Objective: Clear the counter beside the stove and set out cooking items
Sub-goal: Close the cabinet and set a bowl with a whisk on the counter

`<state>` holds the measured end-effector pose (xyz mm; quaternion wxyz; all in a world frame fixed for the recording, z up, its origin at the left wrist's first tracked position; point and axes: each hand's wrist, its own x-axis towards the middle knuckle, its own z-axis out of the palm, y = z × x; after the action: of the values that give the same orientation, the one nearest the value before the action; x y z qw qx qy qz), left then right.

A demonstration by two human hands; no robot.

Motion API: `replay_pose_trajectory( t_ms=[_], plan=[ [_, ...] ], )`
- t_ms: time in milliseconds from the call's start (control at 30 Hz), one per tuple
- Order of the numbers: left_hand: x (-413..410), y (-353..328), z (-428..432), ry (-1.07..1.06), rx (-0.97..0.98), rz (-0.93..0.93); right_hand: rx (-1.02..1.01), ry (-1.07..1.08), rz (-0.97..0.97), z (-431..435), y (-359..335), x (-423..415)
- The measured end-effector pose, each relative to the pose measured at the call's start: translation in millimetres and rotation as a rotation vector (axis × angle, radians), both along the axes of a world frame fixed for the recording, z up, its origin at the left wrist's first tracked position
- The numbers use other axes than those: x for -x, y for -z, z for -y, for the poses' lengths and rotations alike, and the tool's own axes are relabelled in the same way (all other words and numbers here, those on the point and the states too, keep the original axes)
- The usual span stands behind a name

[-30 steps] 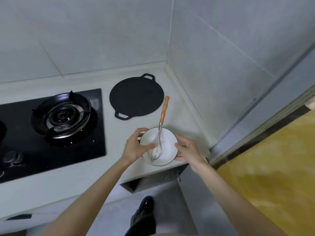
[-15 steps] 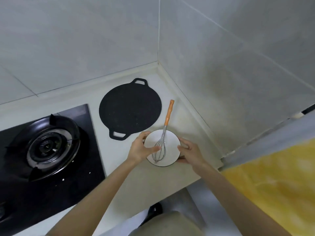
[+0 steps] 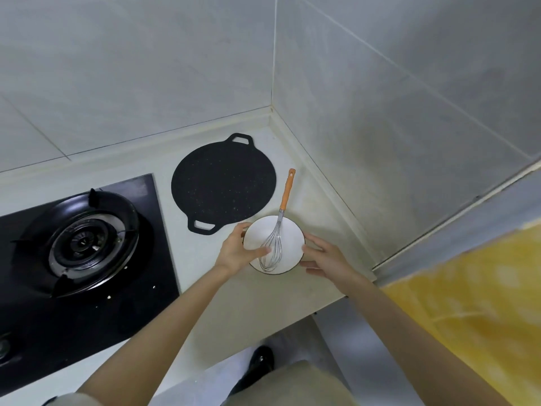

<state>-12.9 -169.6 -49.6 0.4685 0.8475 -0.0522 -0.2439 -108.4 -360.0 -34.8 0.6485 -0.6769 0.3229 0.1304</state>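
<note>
Right of stove [image 3: 87,244]: my left hand [image 3: 234,253] and right hand [image 3: 325,256] grip bowl [image 3: 289,238], fingers [image 3: 241,228] curled round rim, whisk [image 3: 281,218] inside.

Stove [image 3: 87,238] sat left in counter [image 3: 263,294] | griddle pan [image 3: 224,186] lay right of it, behind bowl [image 3: 292,238] | whisk [image 3: 280,221] rested in bowl, handle pointing back | left hand [image 3: 234,253] and right hand [image 3: 325,256] flanked bowl

Both hands on white bowl [image 3: 289,234] at counter [image 3: 263,303] edge: left hand [image 3: 235,253] grips left rim, thumb inside; right hand [image 3: 325,259] holds right side. Whisk [image 3: 285,194] leans in bowl, orange handle past far rim. Black griddle [image 3: 224,190] just behind, gas burner [image 3: 85,241] left.
</note>
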Motion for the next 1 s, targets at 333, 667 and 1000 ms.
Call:
replay_pose_trajectory(
  t_ms=[333,667,1000],
  plan=[
    [26.7,-20.7,-0.4,-0.121,-0.064,0.072,0.019,-0.012,0.051,25.4,-19.1,41.1],
    [117.2,-51.8,3.3,-0.22,0.014,0.204,-0.003,-0.061,0.092,68.0,-23.5,126.4],
    [242.1,-43.9,41.9,-0.109,0.025,0.055,0.176,-0.044,-0.056,117.0,18.1,230.5]
  ],
)
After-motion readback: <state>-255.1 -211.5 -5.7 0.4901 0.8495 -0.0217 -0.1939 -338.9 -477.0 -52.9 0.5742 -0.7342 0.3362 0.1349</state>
